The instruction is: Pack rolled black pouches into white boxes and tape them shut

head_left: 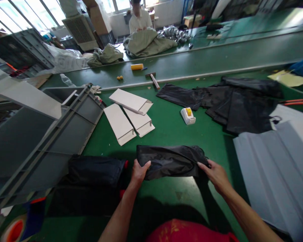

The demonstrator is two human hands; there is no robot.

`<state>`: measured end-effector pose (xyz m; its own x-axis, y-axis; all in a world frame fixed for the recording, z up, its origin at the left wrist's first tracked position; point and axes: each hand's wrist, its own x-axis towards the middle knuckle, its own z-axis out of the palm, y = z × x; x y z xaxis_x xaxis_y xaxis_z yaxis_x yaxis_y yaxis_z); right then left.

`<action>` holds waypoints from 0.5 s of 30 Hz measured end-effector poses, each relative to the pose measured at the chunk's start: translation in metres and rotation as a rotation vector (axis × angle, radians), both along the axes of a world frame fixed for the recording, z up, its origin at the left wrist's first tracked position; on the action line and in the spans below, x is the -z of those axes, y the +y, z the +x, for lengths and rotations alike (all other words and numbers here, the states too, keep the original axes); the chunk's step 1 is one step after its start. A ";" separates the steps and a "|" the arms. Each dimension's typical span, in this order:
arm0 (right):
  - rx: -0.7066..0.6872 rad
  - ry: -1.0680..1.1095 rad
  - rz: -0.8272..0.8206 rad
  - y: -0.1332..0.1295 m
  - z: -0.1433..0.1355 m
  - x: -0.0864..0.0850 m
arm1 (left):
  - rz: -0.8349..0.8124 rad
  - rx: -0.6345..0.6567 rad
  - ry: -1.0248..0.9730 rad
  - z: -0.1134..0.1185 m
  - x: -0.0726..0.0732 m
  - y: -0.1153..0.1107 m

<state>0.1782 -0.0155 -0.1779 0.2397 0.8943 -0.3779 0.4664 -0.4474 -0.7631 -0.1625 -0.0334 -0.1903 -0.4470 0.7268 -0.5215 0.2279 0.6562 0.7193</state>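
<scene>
A black fabric pouch (173, 160) stretches sideways between both hands, just above the green table. My left hand (139, 170) grips its left end, thumb on top and fingers hidden beneath. At the other end my right hand (214, 172) pinches the cloth near the corner. Whether anything lies inside the pouch I cannot tell. To the left of my left hand lie dark wrapped bundles (96, 170) with bits of red at their right ends. Beyond the pouch are several flat white boxes (120, 122) and a white tape dispenser (188, 116) with a yellow core.
Grey plastic crates (75, 124) stand at the left. More black pouches (249, 107) are heaped at the right, behind grey sheets (270, 161). A hammer-shaped tool (154, 80) and a yellow roll (136, 67) lie farther back. Across the table a person (140, 22) handles grey-green cloth (148, 42).
</scene>
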 end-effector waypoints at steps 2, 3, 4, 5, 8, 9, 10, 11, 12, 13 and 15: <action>0.135 0.163 -0.008 -0.001 -0.002 -0.001 | -0.015 0.028 -0.011 -0.004 -0.004 -0.001; 0.191 0.244 -0.014 -0.001 -0.003 -0.002 | -0.019 0.044 -0.029 -0.006 -0.006 -0.001; 0.233 0.312 -0.018 0.000 -0.005 -0.003 | -0.009 0.055 -0.059 -0.007 -0.007 0.000; 0.260 0.361 -0.017 0.001 -0.006 -0.003 | 0.023 0.061 -0.104 -0.008 -0.008 0.001; 0.282 0.409 0.001 0.003 -0.010 -0.005 | 0.141 0.054 -0.211 -0.012 -0.007 0.002; 0.289 0.418 0.000 0.004 -0.011 -0.005 | 0.138 0.051 -0.188 -0.013 -0.005 0.002; 0.293 0.423 -0.006 0.003 -0.011 -0.006 | 0.109 0.053 -0.140 -0.014 -0.003 0.001; 0.294 0.423 -0.025 0.002 -0.011 -0.006 | 0.061 0.059 -0.081 -0.016 -0.002 0.001; 0.290 0.417 -0.058 0.001 -0.011 -0.008 | 0.019 0.065 -0.035 -0.018 -0.001 0.001; 0.282 0.407 -0.106 -0.001 -0.010 -0.010 | -0.003 0.079 -0.010 -0.020 -0.001 0.000; 0.256 0.394 -0.235 -0.006 -0.009 -0.013 | -0.021 0.144 0.029 -0.022 -0.003 -0.002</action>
